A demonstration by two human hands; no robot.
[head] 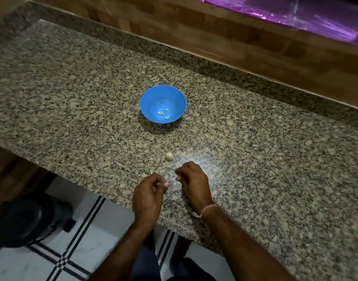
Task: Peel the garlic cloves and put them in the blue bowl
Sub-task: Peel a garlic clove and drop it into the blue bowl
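The blue bowl (pixel 151 98) stands in the middle of the granite counter with three peeled, pale green garlic cloves (pixel 163 113) in its bottom. Nearer to me, an unpeeled whitish garlic clove (pixel 169 156) lies on the counter, and a small flake of peel (pixel 151 170) lies left of it. My left hand (pixel 148 194) is curled near the counter's front edge and pinches a small pale garlic clove (pixel 167 185) at its fingertips. My right hand (pixel 193 180) is curled a little to its right, apart from it. Whether its fingertips hold a bit of peel is unclear.
The granite counter (pixel 255 159) runs diagonally, with a raised granite ledge and a wooden wall (pixel 214 33) behind it. A purple plastic sheet (pixel 316 15) lies at the top right. Below the counter's front edge are white floor tiles and a black round object (pixel 26 218) at the left.
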